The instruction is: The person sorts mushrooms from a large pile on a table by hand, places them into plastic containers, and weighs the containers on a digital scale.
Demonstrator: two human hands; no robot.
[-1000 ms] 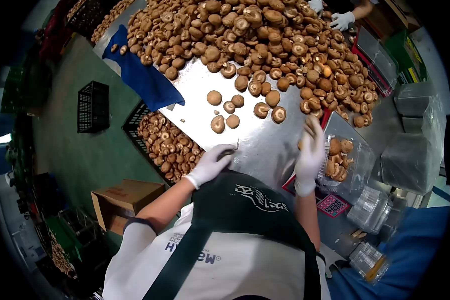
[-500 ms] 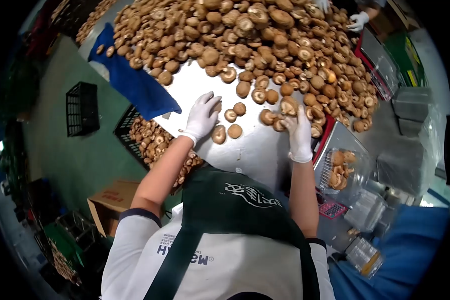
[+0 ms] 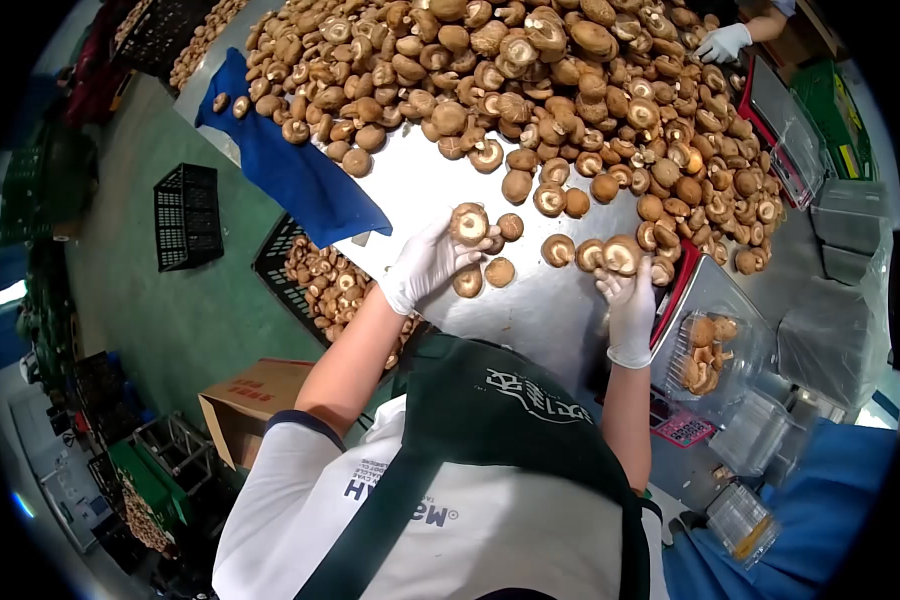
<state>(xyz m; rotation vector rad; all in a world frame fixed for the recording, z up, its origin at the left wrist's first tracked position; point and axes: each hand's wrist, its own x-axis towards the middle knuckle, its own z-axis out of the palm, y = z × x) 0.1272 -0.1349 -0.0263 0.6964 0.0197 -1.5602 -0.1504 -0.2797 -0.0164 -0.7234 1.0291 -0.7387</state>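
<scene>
My left hand (image 3: 432, 264), in a white glove, is closed on a shiitake mushroom (image 3: 468, 223) with its pale underside showing. Just beside it on the metal table (image 3: 540, 315) lie a few loose mushrooms, one of them a round brown cap (image 3: 499, 271). My right hand (image 3: 629, 308), also gloved, grips another shiitake mushroom (image 3: 621, 255) between thumb and fingers, gills toward me. Left of that hand, a loose mushroom (image 3: 557, 250) rests on the metal. A large heap of shiitake mushrooms (image 3: 450, 80) covers the far side of the table.
A black crate of mushrooms (image 3: 275, 262) stands below the table's left edge, near a blue cloth (image 3: 290, 180). To the right, a clear plastic box (image 3: 740, 345) with mushrooms sits on a scale. A co-worker's gloved hand (image 3: 722, 43) reaches in at far right.
My left hand has gone from lying open on the table to holding a mushroom. My right hand has drawn a mushroom nearer to me. The whole view has shifted slightly.
</scene>
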